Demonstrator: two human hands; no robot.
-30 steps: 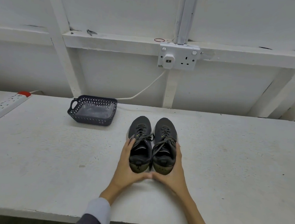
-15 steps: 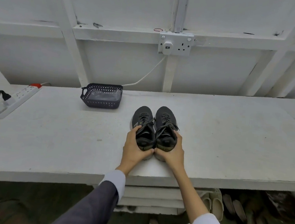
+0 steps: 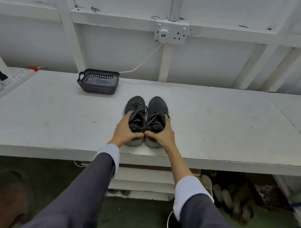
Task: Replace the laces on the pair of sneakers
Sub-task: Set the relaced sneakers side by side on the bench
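The left hand [image 3: 126, 131] is curled round the heel and outer side of the left sneaker [image 3: 135, 107], gripping it, thumb laid across the back of the collar. The right hand [image 3: 163, 134] grips the right sneaker [image 3: 158, 106] the same way, and the 2 thumbs meet between the heels. Any mark on the tongues is too small to read. The 2 sneakers are dark grey with pale soles and dark laces [image 3: 137, 111] threaded and loosely tied. They stand side by side, touching, toes pointing away, near the front edge of the white table [image 3: 55, 124], with a dark perforated basket [image 3: 98, 82] further back on the left.
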